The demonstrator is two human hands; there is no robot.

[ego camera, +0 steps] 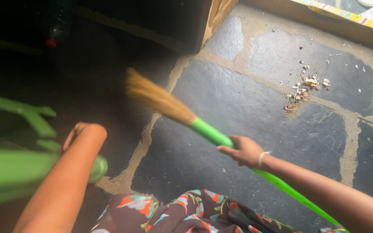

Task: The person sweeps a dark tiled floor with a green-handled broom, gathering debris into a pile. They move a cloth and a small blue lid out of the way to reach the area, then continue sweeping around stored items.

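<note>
- Two hands in view — right hand [246, 151] wrapped closed on the broom [203, 129], at the green handle just behind the straw head.
- Broom looks light; stiff handle, soft springy bristles. Hold near the head for control.
- Bristles low over the stone floor [238, 99], well apart from the debris pile [303, 90].
- Left hand [80, 131] on a green chair [18, 168] — grip hidden, cannot tell.
- Right arm extended, wrist angled down.

Broom bristles [156, 98] blurred; left hand [80, 131] fingers hidden.
</note>
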